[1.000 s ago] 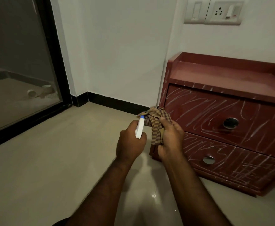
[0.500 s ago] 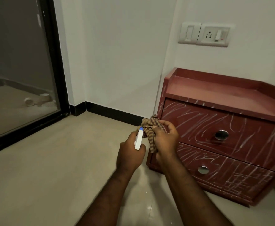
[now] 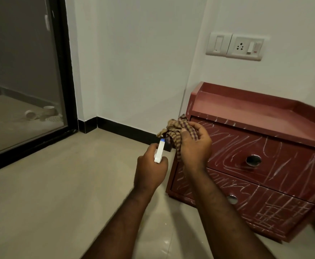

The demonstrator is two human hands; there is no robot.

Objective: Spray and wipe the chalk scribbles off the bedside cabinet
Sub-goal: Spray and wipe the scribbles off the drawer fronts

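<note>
Chalk scribbles [image 3: 293, 165], thin white slashes and loops with a rough grid at the lower right, cover both drawer fronts of a bedside cabinet [image 3: 255, 109]. The cabinet is low, of smooth red-brown board with a raised lip round its top, and it stands on the floor [image 3: 59, 193] against a matte white wall [image 3: 134, 62]. Each drawer carries a round, shiny metal knob [image 3: 253, 160].

A person's left hand [image 3: 151, 171] is wrapped round a slim white spray bottle [image 3: 159, 152], whose blue-tipped nozzle points up toward the cloth. The right hand [image 3: 195, 146] curls its fingers round a crumpled brown-and-tan checked cloth [image 3: 175, 128], held in front of the cabinet's upper left corner. Whether the cloth touches the wood cannot be told.

Pale glossy tiles make up the floor, edged by a black skirting [image 3: 123, 130]. A white switch plate [image 3: 235, 46] with a socket sits on the wall above the cabinet. At left stands a black-framed glass door [image 3: 22, 81], with small pale cups [image 3: 30, 114] lying beyond the pane.

Against the frame half a second earlier, the right hand sits slightly higher and its fingers are looser over the bunched cloth, while the left hand's hold on the bottle looks unchanged. The switch plate and cabinet lie lower in view than a second ago.
</note>
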